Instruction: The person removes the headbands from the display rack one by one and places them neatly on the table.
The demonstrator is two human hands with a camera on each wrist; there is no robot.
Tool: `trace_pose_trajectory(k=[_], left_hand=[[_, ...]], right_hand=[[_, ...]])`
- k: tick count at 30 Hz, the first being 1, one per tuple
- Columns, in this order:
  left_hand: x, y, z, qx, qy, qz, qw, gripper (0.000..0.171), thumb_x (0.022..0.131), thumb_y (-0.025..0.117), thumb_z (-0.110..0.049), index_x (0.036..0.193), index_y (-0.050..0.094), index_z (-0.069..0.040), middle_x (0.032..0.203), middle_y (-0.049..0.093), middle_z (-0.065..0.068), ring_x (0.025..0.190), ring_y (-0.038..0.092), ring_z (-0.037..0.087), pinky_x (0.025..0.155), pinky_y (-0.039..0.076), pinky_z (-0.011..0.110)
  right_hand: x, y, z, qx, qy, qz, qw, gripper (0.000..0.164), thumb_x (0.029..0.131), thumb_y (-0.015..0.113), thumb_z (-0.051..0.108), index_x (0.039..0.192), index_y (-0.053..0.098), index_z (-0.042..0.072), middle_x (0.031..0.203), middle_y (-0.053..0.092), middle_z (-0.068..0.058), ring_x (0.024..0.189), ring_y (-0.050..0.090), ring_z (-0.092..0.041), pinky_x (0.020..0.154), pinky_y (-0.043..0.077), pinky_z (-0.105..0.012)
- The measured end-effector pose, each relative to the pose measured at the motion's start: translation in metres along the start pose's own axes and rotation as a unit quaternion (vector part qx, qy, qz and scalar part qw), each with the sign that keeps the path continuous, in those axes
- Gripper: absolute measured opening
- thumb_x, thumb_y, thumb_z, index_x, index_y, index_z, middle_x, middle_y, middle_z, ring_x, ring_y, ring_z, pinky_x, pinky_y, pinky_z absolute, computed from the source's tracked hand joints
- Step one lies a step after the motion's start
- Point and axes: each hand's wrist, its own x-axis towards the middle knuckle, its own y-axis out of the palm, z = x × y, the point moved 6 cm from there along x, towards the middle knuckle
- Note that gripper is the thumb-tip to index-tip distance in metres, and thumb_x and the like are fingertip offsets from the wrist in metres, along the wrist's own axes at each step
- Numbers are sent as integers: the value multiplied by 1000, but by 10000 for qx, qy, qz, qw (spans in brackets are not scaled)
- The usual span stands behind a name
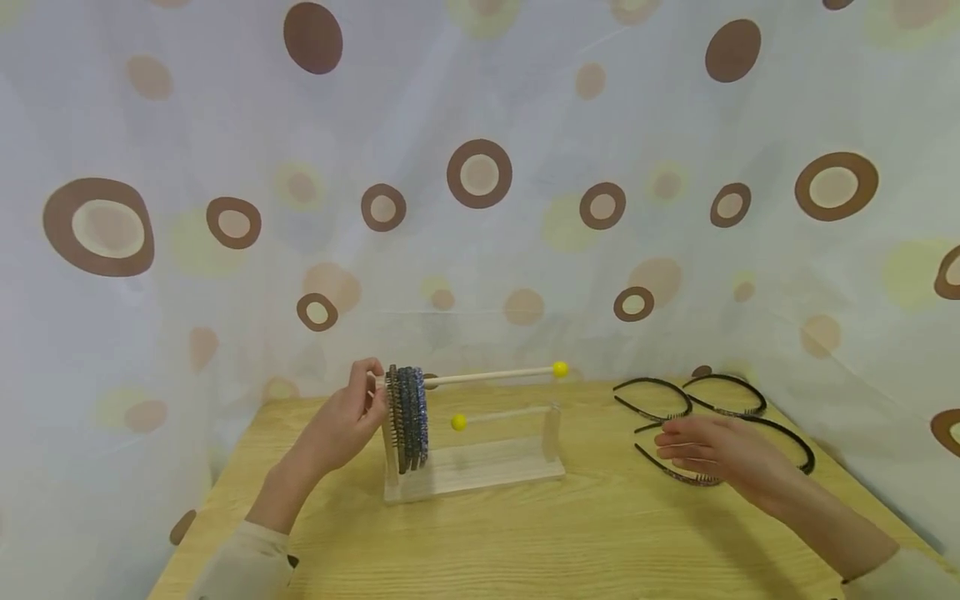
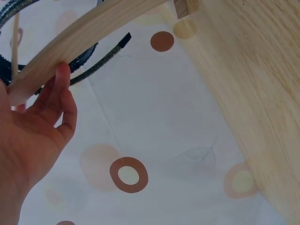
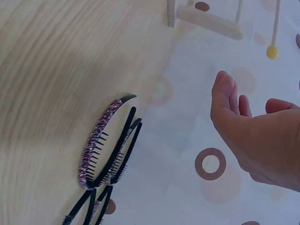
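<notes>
A wooden stand [image 1: 495,467] has two rods with yellow ball tips, and several glittery headbands [image 1: 415,417] hang together at the left end of its upper rod [image 1: 495,376]. There my left hand [image 1: 341,429] pinches the top of the stand's end post; the left wrist view shows its fingers against the curved wooden post [image 2: 70,44], with headbands behind. My right hand [image 1: 723,458] hovers over the right side of the table with relaxed fingers and holds nothing. Below it lie several black toothed headbands [image 1: 656,381], one with pink glitter [image 3: 96,140] in the right wrist view.
The light wooden table [image 1: 517,550] carries the stand left of centre and the loose headbands at right. A white curtain [image 1: 525,100] with brown and yellow circles encloses the back and sides. The yellow ball tips [image 1: 560,369] stick out on the rods.
</notes>
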Motion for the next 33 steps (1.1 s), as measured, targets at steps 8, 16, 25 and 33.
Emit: trace_pose_trajectory(k=[8,16,25,33], left_hand=[[-2,-1,4,-31,-26,-37,10000,21,107,42,-17,123,30,-13,85,53,2,64,54,14,54,45,32],[-5,-3,10,-48,-56,-130,9999,20,107,42,-18,122,30,-15,87,54,1,65,55,13,53,45,32],[-2,2,8,20,-93,7,10000,21,107,42,-20,123,30,-13,89,53,1,67,55,14,56,46,33],[1,-2,6,93,-32,-69,9999,22,107,42,-21,124,30,-13,87,53,0,70,56,12,58,47,33]], right_hand=[[20,49,20,419,-784,1493,9848,31,111,41,7,133,59,-4,129,64,-20,119,63,-33,99,49,-39],[48,97,32,147,-437,1162,9922,42,108,53,19,137,49,-11,128,61,-29,117,62,-40,97,50,-42],[76,148,31,858,-667,1306,9855,34,107,54,12,132,55,-10,125,63,-29,115,64,-39,98,49,-44],[100,189,33,772,-465,1213,9885,41,104,60,16,131,53,-15,124,63,-30,113,65,-37,97,50,-42]])
